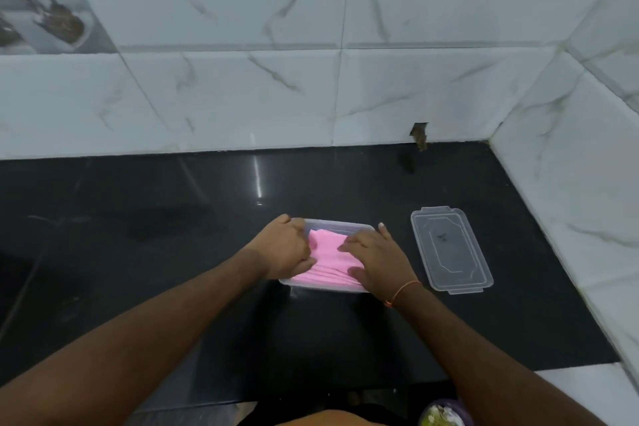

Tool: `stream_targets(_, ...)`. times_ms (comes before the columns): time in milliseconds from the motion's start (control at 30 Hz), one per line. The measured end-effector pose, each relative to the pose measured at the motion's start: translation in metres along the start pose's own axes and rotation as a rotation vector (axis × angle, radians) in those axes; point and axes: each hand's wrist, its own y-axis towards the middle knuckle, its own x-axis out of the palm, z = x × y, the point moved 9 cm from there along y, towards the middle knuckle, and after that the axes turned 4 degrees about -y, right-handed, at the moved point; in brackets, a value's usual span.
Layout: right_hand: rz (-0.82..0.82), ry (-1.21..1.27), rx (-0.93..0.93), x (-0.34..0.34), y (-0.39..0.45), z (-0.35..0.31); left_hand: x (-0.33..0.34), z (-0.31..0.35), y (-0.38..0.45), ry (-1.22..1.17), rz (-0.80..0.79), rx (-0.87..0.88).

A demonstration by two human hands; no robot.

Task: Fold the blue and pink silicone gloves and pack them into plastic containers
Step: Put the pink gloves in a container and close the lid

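A folded pink silicone glove point(326, 261) lies inside a clear plastic container point(340, 225) on the black counter. My left hand point(287, 247) curls over the container's left side, fingers tucked onto the glove's left edge. My right hand point(375, 258) lies flat on the glove's right part, fingers spread and pointing left, pressing it down. A clear lid point(449, 249) rests flat on the counter to the right of the container. No blue glove is in view.
The black counter point(138, 252) meets white marble-patterned tiled walls point(242, 97) at the back and on the right point(570, 183). A small chipped hole point(419, 140) marks the back wall's base. A round container point(442, 415) peeks in at the bottom edge.
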Motion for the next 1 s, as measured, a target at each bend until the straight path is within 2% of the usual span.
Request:
stream_targets(67, 0.085, 0.019, 0.060, -0.005, 0.001, -0.003, 0.011, -0.015, -0.026, -0.073, 0.085, -0.057)
stream_targets(200, 0.139, 0.235, 0.280, 0.005, 0.004, 0.000, 0.020, -0.044, -0.070, -0.510, 0.351, -0.232)
stream_targets(300, 0.031, 0.416, 0.382, 0.031, 0.009, -0.001, 0.043, -0.057, -0.091, -0.697, 0.374, -0.444)
stream_targets(400, -0.028, 0.533, 0.399, 0.047, 0.012, -0.013, 0.079, -0.063, -0.109, -1.056, 0.342, -0.666)
stream_targets(500, -0.032, 0.607, 0.387, 0.053, 0.018, -0.028, 0.092, -0.064, -0.124, -1.316, 0.465, -0.787)
stream_targets(633, -0.034, 0.635, 0.352, 0.057, 0.026, -0.040, 0.099, -0.068, -0.140, -1.384, 0.532, -0.817)
stream_targets(1000, -0.005, 0.709, 0.378, 0.064, 0.024, -0.047, 0.104, -0.074, -0.151, -1.394, 0.514, -0.758)
